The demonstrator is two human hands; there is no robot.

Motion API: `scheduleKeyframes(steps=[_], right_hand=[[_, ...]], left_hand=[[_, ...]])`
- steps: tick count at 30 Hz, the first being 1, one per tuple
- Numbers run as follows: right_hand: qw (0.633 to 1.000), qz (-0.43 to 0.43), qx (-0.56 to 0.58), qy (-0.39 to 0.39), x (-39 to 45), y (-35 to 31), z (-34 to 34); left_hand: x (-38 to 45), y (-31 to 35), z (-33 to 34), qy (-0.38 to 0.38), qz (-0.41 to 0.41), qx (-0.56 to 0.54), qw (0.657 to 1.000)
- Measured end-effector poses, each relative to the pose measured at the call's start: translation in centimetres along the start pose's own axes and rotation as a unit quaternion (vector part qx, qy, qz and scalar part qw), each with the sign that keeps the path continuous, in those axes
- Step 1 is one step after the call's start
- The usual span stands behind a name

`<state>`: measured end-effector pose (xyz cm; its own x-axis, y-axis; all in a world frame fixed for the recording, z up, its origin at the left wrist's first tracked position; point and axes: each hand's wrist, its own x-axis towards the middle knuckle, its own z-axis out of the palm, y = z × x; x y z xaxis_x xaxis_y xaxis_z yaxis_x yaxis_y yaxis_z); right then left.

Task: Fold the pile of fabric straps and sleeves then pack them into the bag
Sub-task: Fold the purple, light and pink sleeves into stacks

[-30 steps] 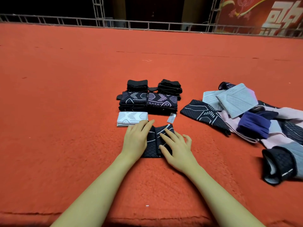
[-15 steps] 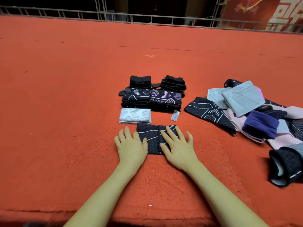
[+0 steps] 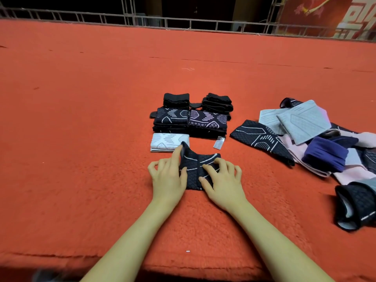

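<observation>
The left hand (image 3: pixel 167 176) pinches the left edge of a dark diamond-patterned sleeve (image 3: pixel 196 169), its index finger and thumb curled round the fabric so that the upper left corner stands lifted off the surface. The right hand (image 3: pixel 220 180) grips the right half of the same sleeve, fingers bent and pressing down on the cloth. The sleeve lies on the red carpet (image 3: pixel 81 139), directly in front of the person, between both hands.

Just beyond the left hand lies a folded white sleeve (image 3: pixel 162 144), its near right corner partly hidden by the lifted fabric. Behind it stand two stacks of folded dark patterned sleeves (image 3: pixel 191 121), side by side and touching, and farther back two stacks of folded black straps (image 3: pixel 197 101). A small white tag (image 3: pixel 218 142) lies by the right stack.

To the right, well apart from the hands, sprawls the unfolded pile (image 3: pixel 317 143): grey, pink, purple and dark pieces overlapping. A metal railing (image 3: pixel 183 22) borders the carpet at the far edge.
</observation>
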<state>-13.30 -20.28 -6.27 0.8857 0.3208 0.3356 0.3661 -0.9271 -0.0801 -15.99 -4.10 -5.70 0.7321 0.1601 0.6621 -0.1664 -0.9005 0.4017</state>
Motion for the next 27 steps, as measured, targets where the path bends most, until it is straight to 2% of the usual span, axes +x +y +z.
scheduleKeyframes(steps=[2,4,6,10,12,14,17,19,21,27], right_hand=[[1.0,0.006,0.009,0.009,-0.1,0.2,0.2],[0.999,0.012,0.042,-0.006,0.0,0.3,-0.1],[0.992,0.045,0.115,-0.006,0.1,0.5,-0.4],[0.953,0.131,0.258,0.095,0.0,1.0,-0.6],[0.938,0.158,0.275,0.139,-0.3,1.0,-0.7],[0.944,0.173,0.238,0.151,-0.6,1.1,-0.6],[0.954,0.166,0.201,0.15,-0.8,1.1,-0.6],[0.953,0.158,0.207,0.153,-1.0,1.0,-0.7],[0.955,0.154,0.199,0.159,-1.1,1.0,-0.7],[0.966,0.134,0.179,0.129,-1.3,0.9,-0.7]], left_hand=[[0.9,1.5,-0.2,-0.005,-0.056,-0.101,0.993],[1.7,3.1,0.0,-0.01,-0.123,-0.208,0.97],[2.0,4.7,0.2,-0.011,-0.142,-0.285,0.948],[1.8,6.6,1.0,-0.14,-0.148,-0.41,0.889],[1.5,6.0,1.5,-0.148,-0.11,-0.375,0.909],[1.6,5.0,2.0,-0.15,-0.07,-0.323,0.932],[1.9,3.8,2.0,-0.262,-0.034,-0.193,0.945],[1.9,3.2,2.2,-0.349,0.0,-0.058,0.935],[2.0,2.9,2.3,-0.4,0.033,0.034,0.915],[3.2,3.0,1.6,-0.445,0.046,0.116,0.887]])
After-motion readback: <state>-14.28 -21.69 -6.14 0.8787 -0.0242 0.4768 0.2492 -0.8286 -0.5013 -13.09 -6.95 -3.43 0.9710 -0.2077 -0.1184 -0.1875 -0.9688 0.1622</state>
